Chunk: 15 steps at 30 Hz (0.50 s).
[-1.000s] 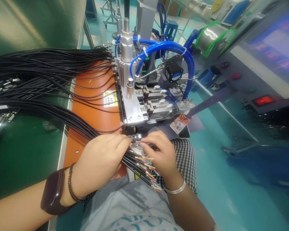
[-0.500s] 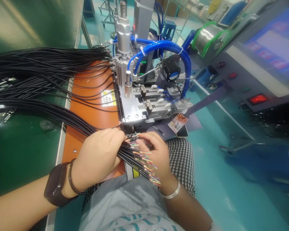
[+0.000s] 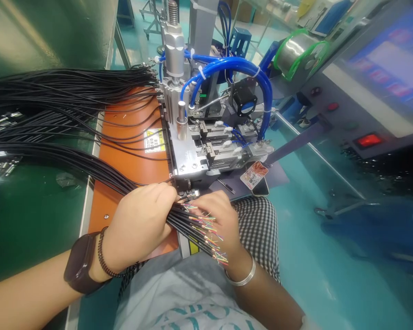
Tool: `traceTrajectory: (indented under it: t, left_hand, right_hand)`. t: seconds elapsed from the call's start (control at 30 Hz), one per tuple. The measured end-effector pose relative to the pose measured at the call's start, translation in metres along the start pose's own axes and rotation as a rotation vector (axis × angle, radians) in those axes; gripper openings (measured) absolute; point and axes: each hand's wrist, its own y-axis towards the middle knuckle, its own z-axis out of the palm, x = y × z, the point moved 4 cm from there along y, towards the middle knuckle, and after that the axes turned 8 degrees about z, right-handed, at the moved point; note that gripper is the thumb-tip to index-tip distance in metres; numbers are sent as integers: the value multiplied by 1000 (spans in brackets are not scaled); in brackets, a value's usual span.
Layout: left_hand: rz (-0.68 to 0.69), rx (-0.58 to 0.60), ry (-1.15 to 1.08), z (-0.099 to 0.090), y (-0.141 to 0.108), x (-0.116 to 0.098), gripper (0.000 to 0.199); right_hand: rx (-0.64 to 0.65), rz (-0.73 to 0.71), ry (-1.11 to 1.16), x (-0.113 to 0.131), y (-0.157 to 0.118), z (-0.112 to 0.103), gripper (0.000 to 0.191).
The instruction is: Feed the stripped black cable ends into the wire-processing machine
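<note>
My left hand point(image 3: 142, 222) is closed around a bundle of black cables point(image 3: 189, 224), whose stripped ends fan out in thin coloured wires point(image 3: 211, 236). The cables run back to the upper left across an orange plate point(image 3: 134, 160). My right hand point(image 3: 220, 220) is on the far side of the wire ends, its fingertips partly hidden behind the bundle; what they hold, if anything, cannot be made out. Just beyond both hands, a small metal connector point(image 3: 192, 195) lies at the near edge of the machine point(image 3: 189, 156).
More black cables point(image 3: 72, 91) lie at the left. Blue air hoses point(image 3: 241, 66) arch over the machine. A phone-like item with a patterned card point(image 3: 254, 176) and tweezers point(image 3: 226, 185) rest on its base. A control panel point(image 3: 382, 91) and a solder-like wire spool point(image 3: 298, 52) stand at the right.
My right hand has shifted slightly left and its fingertips have dropped behind the bundle. The metal connector beyond the hands shows more clearly. My left hand keeps its hold.
</note>
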Motion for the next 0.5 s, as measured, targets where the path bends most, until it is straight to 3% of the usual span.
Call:
traceTrajectory:
  t: [0.1,0.2,0.37,0.5]
  left_hand:
    - [-30,6,-11,0,1,0,21]
    - [-12,6,14,0,1,0,19]
    - [65,22,21,4,0,0,15]
    - [88,49,-25,7,1,1,15]
  right_hand:
    - [54,84,0,-4,2,2,9]
    - [-70,222,29,-10,3,-2,7]
    - [-41,96,5,-4,4,1,13]
    - [-12,76,-7,-9,6,3,11]
